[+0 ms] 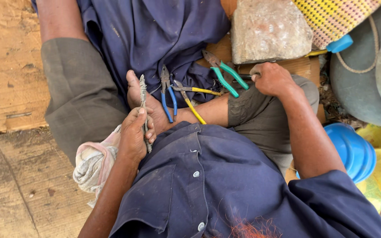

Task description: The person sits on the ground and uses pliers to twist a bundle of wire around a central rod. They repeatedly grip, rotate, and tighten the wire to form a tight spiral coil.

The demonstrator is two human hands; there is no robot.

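Lying crumpled at the far left, a pale cloth (94, 162) rests against the left hand (134, 134), which is clenched around a twisted bundle of steel wire (143, 105) held upright over the lap; it looks stiff, springy and light, best gripped mid-length as now. Just right lie blue-handled pliers (168, 94), then yellow-handled pliers (190, 99) and green-handled pliers (223, 72) on dark fabric. The right hand (272, 79) is curled beside a stone block (270, 28); whether it grips anything I cannot tell.

Green-handled pliers (225, 75), blue helmet (353, 152)
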